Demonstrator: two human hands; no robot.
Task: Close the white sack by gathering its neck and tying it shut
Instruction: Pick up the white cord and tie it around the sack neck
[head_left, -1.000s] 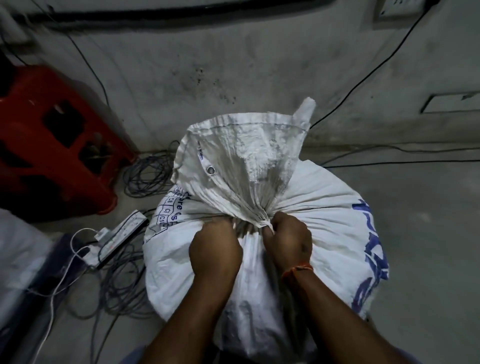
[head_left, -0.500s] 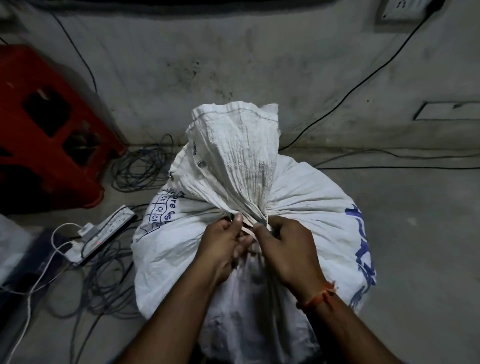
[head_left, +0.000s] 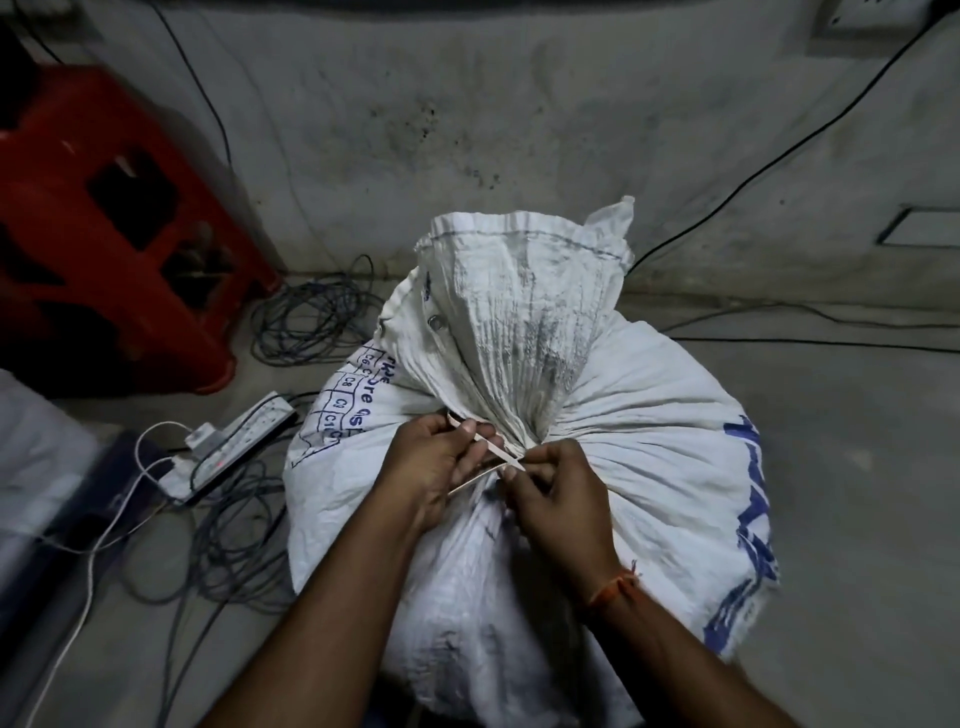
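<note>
A: Where is the white sack (head_left: 597, 415)?

B: It stands on the floor by the wall, full and round. Its neck (head_left: 511, 415) is bunched tight.

A: What changed?

B: A second ago both hands were fists squeezing the neck. Now they have let go of the cloth. The left hand (head_left: 441, 462) pinches one end of a thin pale tie strip (head_left: 498, 457). The right hand (head_left: 556, 493) pinches the other end, just beside the neck.

A: So the tying has begun?

B: I think so. The gathering looks done, but I see no finished knot yet.

A: Any writing?

B: Small blue boxes say C8, C1. Big blue letters on the right are too folded to read
</note>
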